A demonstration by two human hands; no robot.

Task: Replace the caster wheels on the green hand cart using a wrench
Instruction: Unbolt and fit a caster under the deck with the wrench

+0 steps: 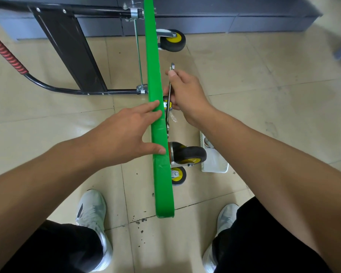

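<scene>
Currently the green cart (pixel 163 184) is standing on its side edge, exposing the wheels for access. The left hand (pixel 126 131), fingers straight, is pressing on the upper edge, apparently steadying it. The right hand (pixel 185 95) is gripping the wrench (pixel 167 119), which is reaching the underside between the far wheel (pixel 172 40) and the near wheel (pixel 189 154), probably at a mounting bolt.

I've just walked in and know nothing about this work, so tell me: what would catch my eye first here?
The bright green hand cart stands on its edge down the middle of the view, with black caster wheels with yellow hubs sticking out on its right side. The left hand rests with straight fingers on the cart's upper edge, while the right hand grips a metal wrench close to the underside.
</scene>
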